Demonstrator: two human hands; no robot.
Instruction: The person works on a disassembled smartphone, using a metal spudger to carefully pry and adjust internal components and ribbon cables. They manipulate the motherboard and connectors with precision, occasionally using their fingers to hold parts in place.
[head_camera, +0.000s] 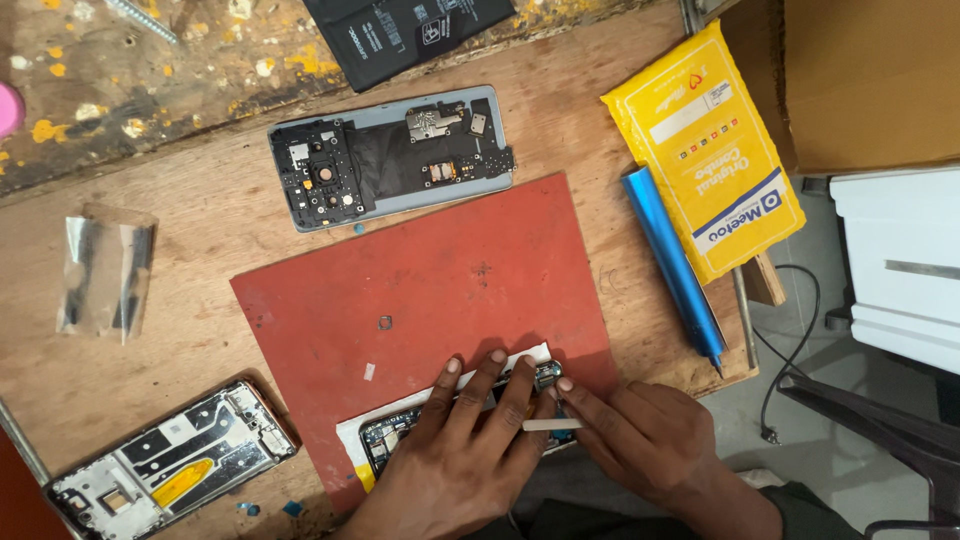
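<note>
1. down at the bottom centre of the frame, the left hand (470, 450) lies flat with fingers spread over an opened phone (400, 432), pressing it onto the red mat (430, 270).
2. the right hand (640, 440) sits just beside it at the lower right, its grip pinching a thin white strip-like tool (550, 425) between thumb and fingers, the tool pointing left toward the phone's top end.
3. the opened phone rests on a white sheet (520, 358) at the lower edge of the red mat; most of it is hidden under the left hand, with dark circuitry showing at its left end and a small metal part (547, 375) at its upper right.
4. a small dark ring-shaped piece (385, 322) lies alone on the mat, above the hands.
5. in the upper middle, a grey phone frame with exposed boards (390, 158) lies on the wooden counter (120, 330), just beyond the mat.
6. a black battery (405, 35) is at the top edge.
7. at the lower left, another phone chassis with a yellow patch (170, 465) lies tilted.
8. at the left, a clear plastic bag (105, 268) lies flat.
9. at the upper right, a yellow packet (705, 145) sits beside a blue metal handle tool (672, 260), touching along its edge.
</note>
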